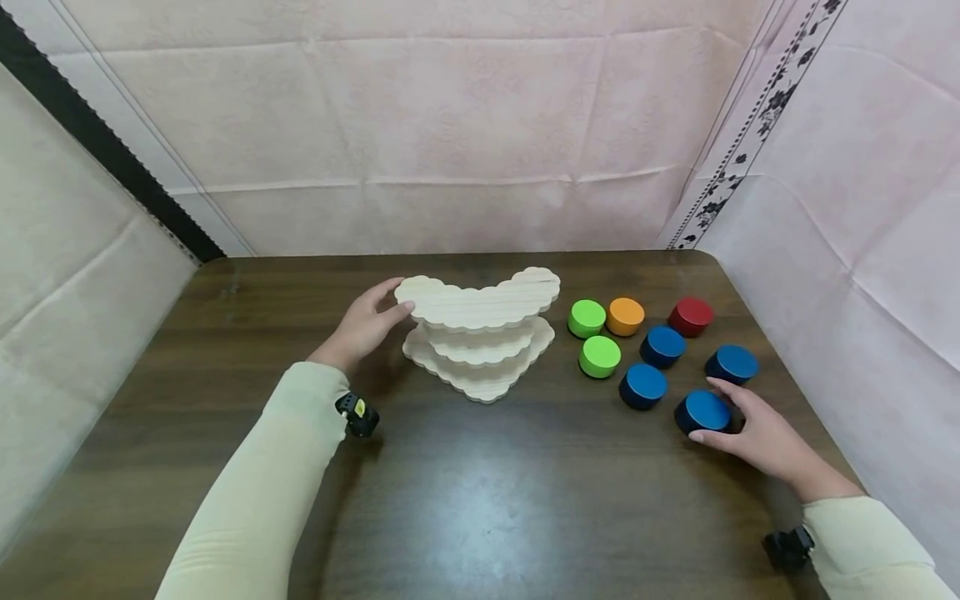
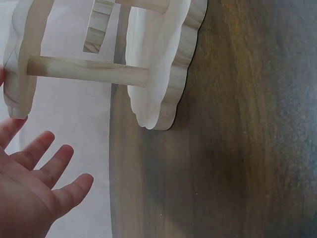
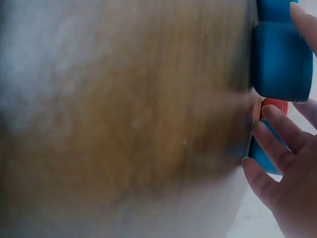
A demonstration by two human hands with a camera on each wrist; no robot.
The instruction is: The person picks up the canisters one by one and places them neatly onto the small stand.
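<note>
A pale wooden three-tier stand [image 1: 480,304] with scalloped edges stands on the table, and dowel posts [image 2: 89,70] join its tiers in the left wrist view. My left hand [image 1: 362,329] holds the left end of its top tier between thumb and index finger. The other left fingers are spread off the wood. At the right, my right hand [image 1: 768,433] has its thumb and index finger around the nearest blue cylinder [image 1: 702,411]. In the right wrist view that cylinder [image 3: 282,62] sits between them, the remaining fingers stretched alongside.
Behind the held cylinder stand more blue cylinders [image 1: 642,386], a red cylinder [image 1: 691,317], an orange cylinder [image 1: 625,317] and two green cylinders [image 1: 599,357]. The brown table [image 1: 480,500] meets pale cloth walls [image 1: 480,125] at the back and sides.
</note>
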